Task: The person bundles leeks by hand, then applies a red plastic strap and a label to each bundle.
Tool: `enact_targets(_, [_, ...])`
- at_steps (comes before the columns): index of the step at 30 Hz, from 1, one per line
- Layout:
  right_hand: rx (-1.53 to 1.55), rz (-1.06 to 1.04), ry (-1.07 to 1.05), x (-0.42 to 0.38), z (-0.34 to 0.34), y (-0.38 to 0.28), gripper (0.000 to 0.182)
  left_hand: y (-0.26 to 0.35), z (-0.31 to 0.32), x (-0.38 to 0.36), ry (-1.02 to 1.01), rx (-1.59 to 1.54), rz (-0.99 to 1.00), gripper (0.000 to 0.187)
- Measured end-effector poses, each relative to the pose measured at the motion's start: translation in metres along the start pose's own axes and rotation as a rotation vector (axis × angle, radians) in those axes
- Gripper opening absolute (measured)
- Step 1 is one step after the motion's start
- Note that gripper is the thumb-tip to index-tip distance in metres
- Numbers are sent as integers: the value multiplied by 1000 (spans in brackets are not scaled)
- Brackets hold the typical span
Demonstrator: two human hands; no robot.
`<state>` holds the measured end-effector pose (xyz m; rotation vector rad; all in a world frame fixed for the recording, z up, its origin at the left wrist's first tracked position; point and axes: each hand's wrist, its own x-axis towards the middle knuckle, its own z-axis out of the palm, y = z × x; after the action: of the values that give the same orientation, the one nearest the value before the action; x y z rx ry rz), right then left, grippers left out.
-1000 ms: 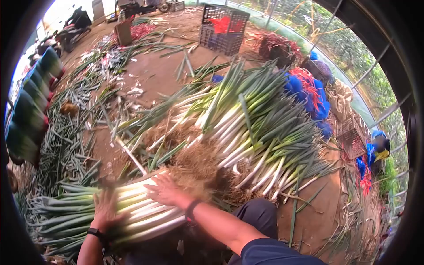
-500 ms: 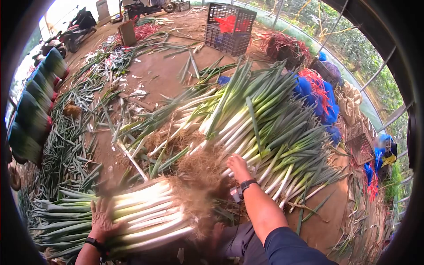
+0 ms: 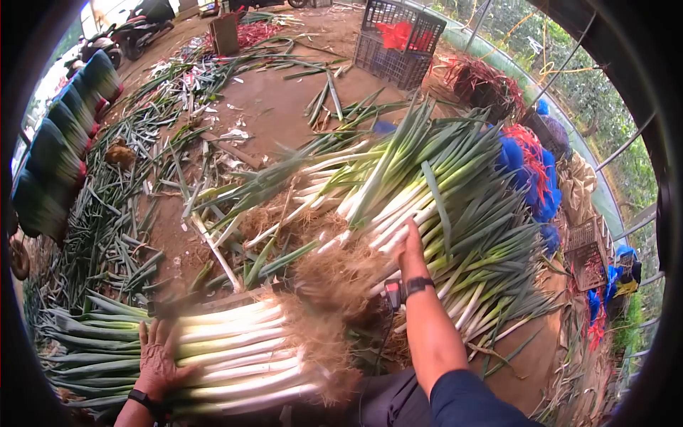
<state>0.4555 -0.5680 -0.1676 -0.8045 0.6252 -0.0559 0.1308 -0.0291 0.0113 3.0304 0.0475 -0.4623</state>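
Note:
Spread flat, my left hand (image 3: 161,361) rests on a row of leeks (image 3: 242,349) laid side by side at the lower left, fingers apart, roots to the right. My right hand (image 3: 410,250) reaches into the large leek pile (image 3: 462,206) at the centre right and touches the white stalks there; its fingers are partly hidden among them, so its grip is unclear. Tangled brown roots (image 3: 338,277) lie between the two hands. Each wrist wears a dark band.
Bundled leeks (image 3: 50,171) stand at the left. Loose leaves (image 3: 107,213) litter the ground. A black crate (image 3: 398,46) with red material stands at the back. Blue bags (image 3: 544,185) and another crate (image 3: 587,256) line the right side; scooters (image 3: 139,32) are at the back left.
My right hand has moved up and right, farther into the leek pile. My left hand stays on the row of leeks. The view has shifted slightly.

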Motion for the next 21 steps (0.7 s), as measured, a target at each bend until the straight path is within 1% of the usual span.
enact_targets(1, [28, -25, -184, -8, -10, -8, 35, 1, -1, 1, 16, -10, 0, 113])
enact_targets(2, [60, -43, -370, -17, -20, -16, 45, 5, -7, 2, -50, -23, -34, 115])
enact_targets(3, [31, -114, -500, -63, -3, -21, 43, 6, -7, 4, -40, -28, -23, 115])
enact_targets(5, [94, 162, -467, -112, 7, -10, 32, 2, -4, 0, -15, -28, -14, 113])
enact_targets(6, [41, 142, -368, -112, 5, -9, 44, 5, -8, -1, -8, -38, -11, 109])
enact_targets(7, [92, 122, -180, -64, -18, 4, 42, 6, -9, -2, 9, -38, -17, 109])
enact_targets(9, [-60, 110, 78, -16, -46, -4, 41, 6, -10, -4, -2, -55, -5, 106])
enact_targets(10, [-25, 109, 97, -24, -44, -21, 42, 10, -14, -4, -1, -54, -14, 104])
enact_targets(11, [239, 98, 72, -31, -43, -37, 43, 8, -14, -7, -3, -56, -8, 104])
enact_targets(13, [345, -154, -175, -106, -17, -69, 41, 8, -10, -5, 33, -61, -5, 104])
enact_targets(14, [357, -169, -281, -134, -8, -81, 38, 9, -11, -6, 34, -68, -8, 104])
enact_targets(15, [409, -131, -245, -139, -10, -81, 38, 10, -13, -6, 39, -74, -8, 104])
enact_targets(17, [243, -40, -242, -124, -30, -72, 35, 11, -13, -8, 94, -119, 20, 106])
enact_targets(18, [260, -178, -115, -133, -14, -77, 31, 10, -15, -6, 54, -116, 16, 109])
enact_targets(19, [221, -292, -269, -135, -12, -87, 25, 12, -15, -5, 74, -119, 5, 111])
enact_targets(20, [314, -294, -430, -130, -7, -105, 24, 12, -14, -6, 30, -104, 0, 112])
enact_targets(21, [405, -277, -596, -125, -3, -123, 22, 3, -1, -7, 75, -36, 24, 111])
